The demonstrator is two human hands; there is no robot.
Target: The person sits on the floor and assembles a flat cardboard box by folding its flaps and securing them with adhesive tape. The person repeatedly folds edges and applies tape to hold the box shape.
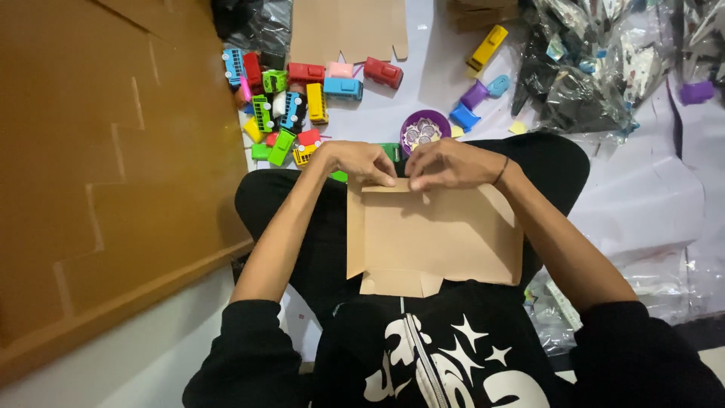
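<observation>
You're looking at two hands [362, 162] [449, 164], one flat cardboard blank [434, 234], one purple bowl [424, 128], and roughly fifteen toy buses [291, 113] piling up beyond.

Wall: brown panelled surface [98, 174], left of the white sheet.
Floor: white sheet [649, 196] spread wide.
Clutter: crinkled clear wrappers [596, 68] along the sheet's far edge.

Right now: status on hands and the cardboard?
Left hand and right hand: fingers pinching the far edge of the cardboard. Cardboard flat on lap. Toy buses and purple bowl just beyond.
</observation>
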